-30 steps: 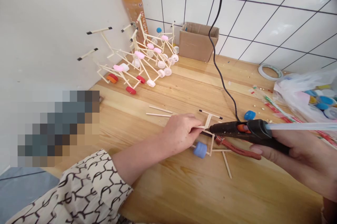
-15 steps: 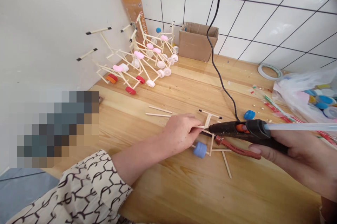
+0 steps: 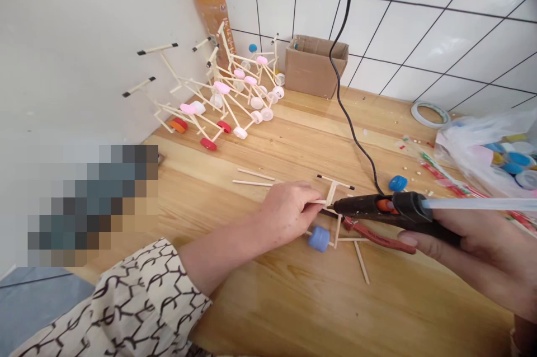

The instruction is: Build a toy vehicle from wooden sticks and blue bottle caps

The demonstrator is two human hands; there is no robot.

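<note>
My left hand (image 3: 289, 210) is closed, pinching a thin wooden stick (image 3: 318, 201) between thumb and fingers. The stick meets a small stick frame with a black-tipped crossbar (image 3: 335, 182). My right hand (image 3: 474, 256) grips a black hot glue gun (image 3: 377, 206), a clear glue stick (image 3: 482, 204) showing at its back. The gun's nozzle points left, at or very near the stick joint; contact is unclear. Below lie a blue bottle cap wheel (image 3: 319, 239) on sticks and red-handled pliers (image 3: 377, 236), partly hidden by the gun. A loose stick (image 3: 361, 263) lies nearby.
Several finished stick tricycles (image 3: 210, 94) with cap wheels stand at the back left, by a tea bottle (image 3: 212, 4). A cardboard box (image 3: 314, 69), tape roll (image 3: 430, 115), blue caps (image 3: 397, 183) and a plastic bag of caps (image 3: 499, 150) are around. A black cord (image 3: 346, 108) crosses the table.
</note>
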